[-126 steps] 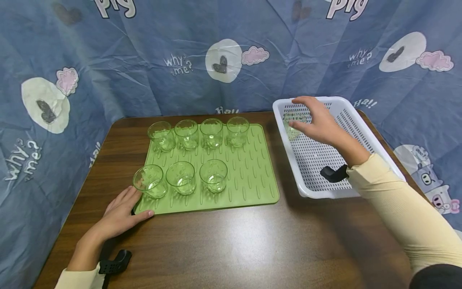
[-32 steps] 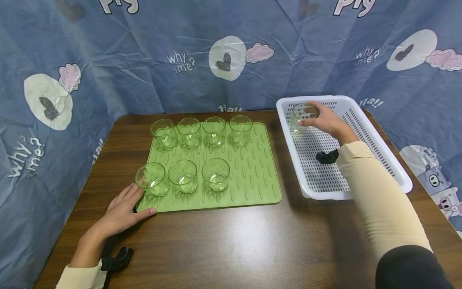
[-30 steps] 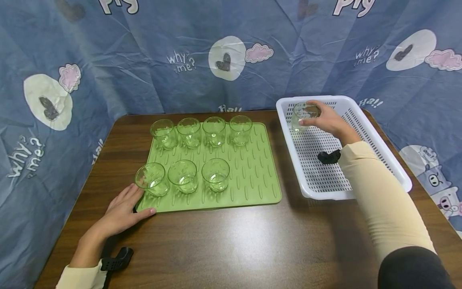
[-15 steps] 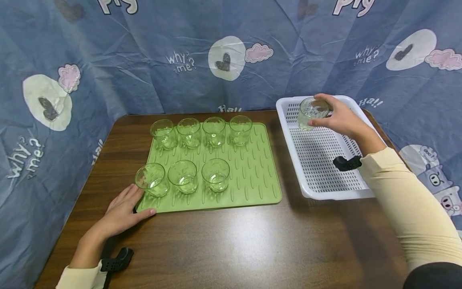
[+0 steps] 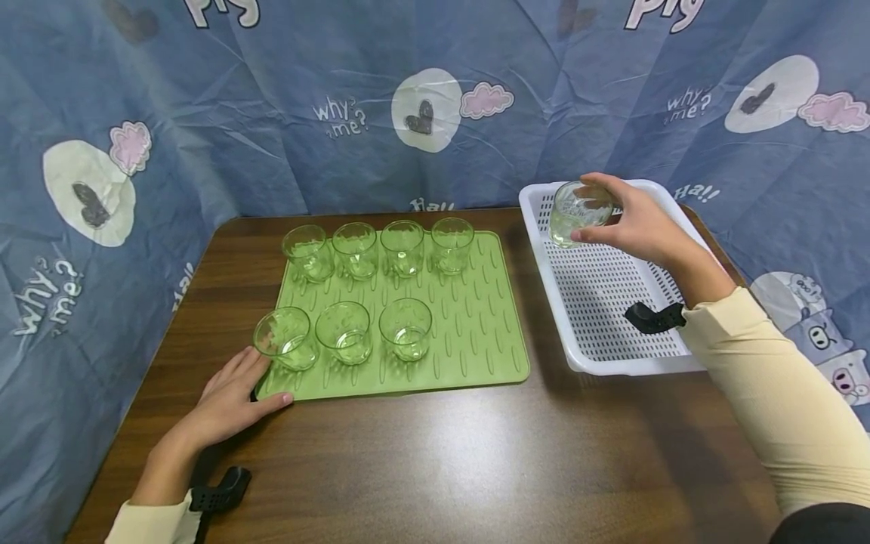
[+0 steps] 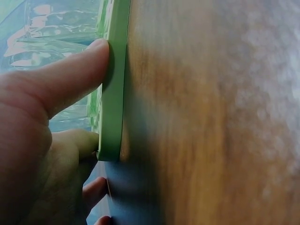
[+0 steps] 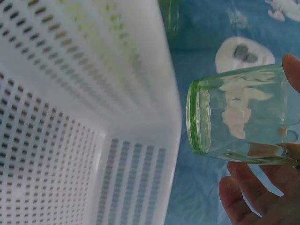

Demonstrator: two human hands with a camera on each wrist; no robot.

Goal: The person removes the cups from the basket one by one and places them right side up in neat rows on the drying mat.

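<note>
My right hand point(image 5: 646, 223) grips a clear, green-tinted drinking glass point(image 5: 566, 219) near its rim, thumb on one side and fingers on the other. The glass is raised over the back left of a white perforated basket point(image 5: 569, 344); in the right wrist view its thick base point(image 7: 198, 117) is beyond the basket's rim. At the near left corner of a green ridged mat point(image 5: 479, 325), my left hand point(image 5: 224, 408) rests with fingers extended. Its thumb point(image 6: 77, 70) touches the mat's edge. The nearest glass point(image 5: 288, 340) stands upright just beside those fingers.
Several similar glasses stand upright on the mat, in a back row ending with a glass point(image 5: 450, 249) and a front row ending with another glass point(image 5: 405, 332). A brown wooden table point(image 5: 435, 453) carries everything. Blue printed cloth point(image 5: 272, 113) hangs behind.
Earlier my right hand hovered around the glass standing in the basket. It has since taken hold and lifted the glass, which now shifts slightly left. My left hand stays put.
</note>
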